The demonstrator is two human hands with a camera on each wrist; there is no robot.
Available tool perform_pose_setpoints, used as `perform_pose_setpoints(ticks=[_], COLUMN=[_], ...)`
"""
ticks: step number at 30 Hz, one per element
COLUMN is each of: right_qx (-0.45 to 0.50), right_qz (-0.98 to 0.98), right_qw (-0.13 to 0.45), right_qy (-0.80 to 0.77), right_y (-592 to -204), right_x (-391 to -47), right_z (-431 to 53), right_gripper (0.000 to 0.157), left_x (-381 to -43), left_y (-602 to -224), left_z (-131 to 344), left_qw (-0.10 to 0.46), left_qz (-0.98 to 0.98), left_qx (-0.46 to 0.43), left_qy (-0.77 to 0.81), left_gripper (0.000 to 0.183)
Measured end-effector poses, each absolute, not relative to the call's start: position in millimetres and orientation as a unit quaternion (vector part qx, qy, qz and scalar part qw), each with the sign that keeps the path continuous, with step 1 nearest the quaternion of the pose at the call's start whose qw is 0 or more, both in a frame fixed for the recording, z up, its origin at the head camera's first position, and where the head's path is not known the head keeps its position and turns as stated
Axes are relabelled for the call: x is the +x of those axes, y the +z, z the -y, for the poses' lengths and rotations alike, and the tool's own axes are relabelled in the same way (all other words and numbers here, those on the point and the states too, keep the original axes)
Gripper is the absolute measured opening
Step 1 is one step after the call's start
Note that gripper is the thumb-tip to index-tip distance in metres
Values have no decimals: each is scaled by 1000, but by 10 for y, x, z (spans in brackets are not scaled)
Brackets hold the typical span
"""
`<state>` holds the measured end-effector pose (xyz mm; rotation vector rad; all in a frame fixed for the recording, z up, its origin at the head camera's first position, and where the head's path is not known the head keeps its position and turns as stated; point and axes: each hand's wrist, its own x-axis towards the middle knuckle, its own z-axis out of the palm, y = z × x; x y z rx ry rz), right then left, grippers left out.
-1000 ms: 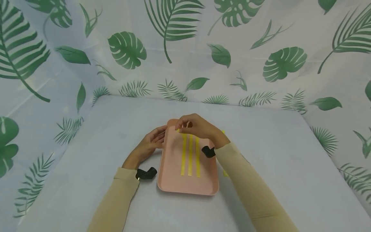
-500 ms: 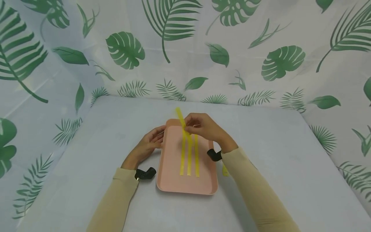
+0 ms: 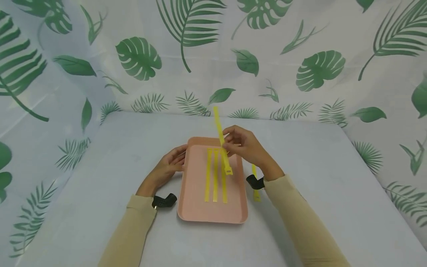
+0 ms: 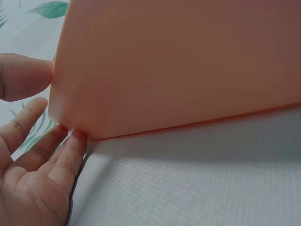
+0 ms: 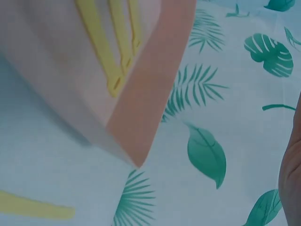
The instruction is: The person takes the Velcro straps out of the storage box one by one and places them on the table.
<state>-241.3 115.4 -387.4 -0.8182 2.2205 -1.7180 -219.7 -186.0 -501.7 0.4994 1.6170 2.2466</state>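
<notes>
In the head view my right hand (image 3: 245, 144) pinches a yellow cable tie (image 3: 218, 124) near its middle. The tie hangs steeply over a shallow pink tray (image 3: 193, 207), its slotted head lowest. Three more yellow cable ties (image 3: 215, 178) lie side by side lengthwise in the tray, heads at the far end. At the tray's left side rests my left hand (image 3: 166, 167). In the left wrist view, the thumb and fingertips of that hand (image 4: 37, 183) touch the outside of the tray wall (image 4: 164, 70), fingers relaxed. Only an edge of my right hand (image 5: 290, 165) shows in the right wrist view.
Another yellow cable tie (image 3: 256, 194) lies on the white table (image 3: 300, 155) to the right of the tray, partly behind my right wrist. A leaf-printed white cloth (image 3: 200, 85) hangs behind and beside the table. Each wrist wears a small black camera mount (image 3: 165, 201).
My right hand has moved right from the tray's far end, raising and turning the cable tie until nearly its whole length shows. My left hand stays against the tray.
</notes>
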Motion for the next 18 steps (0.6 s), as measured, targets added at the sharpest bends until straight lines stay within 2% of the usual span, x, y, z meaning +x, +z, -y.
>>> perform_pose_setpoints(ticks=[11,18], right_qx=[-251,-221], right_qz=[-750,-758], right_qw=[76,77], right_qy=[-608,-608], right_y=[-3968,-3971], right_x=[-2368,-2321], right_z=[-1509,-1672], right_gripper=[34,38], left_x=[-2178,-2155], left_y=[-4982,-4955], left_z=[1851,1840], left_qw=[166,166], left_qz=[-566,-565], left_qx=[175,172], left_qy=[788,789], left_gripper=[78,79])
